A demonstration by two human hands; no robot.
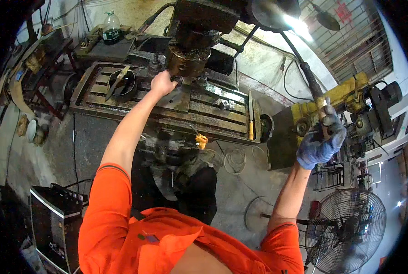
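Note:
My bare left hand [162, 84] is closed at the lower edge of the oily machine spindle [185, 59], above the slotted metal table [204, 112]. What its fingers hold is hidden. Out to the right, my right hand [322, 141] wears a blue-grey glove. Its fingers wrap round the end of a long dark lever [311, 80] that slopes down from the machine. Left of my left hand, a dark round pan [128, 91] of black liquid has a brush [117, 84] lying across it. Small metal blocks [224, 104] sit on the table's right half.
A file with a yellow handle [251, 130] lies along the table's right end. At the front edge hangs a small yellow fitting [201, 140]. A plastic bottle [111, 29] stands behind on the left. A large fan [350, 233] and coiled cable [234, 162] are on the right.

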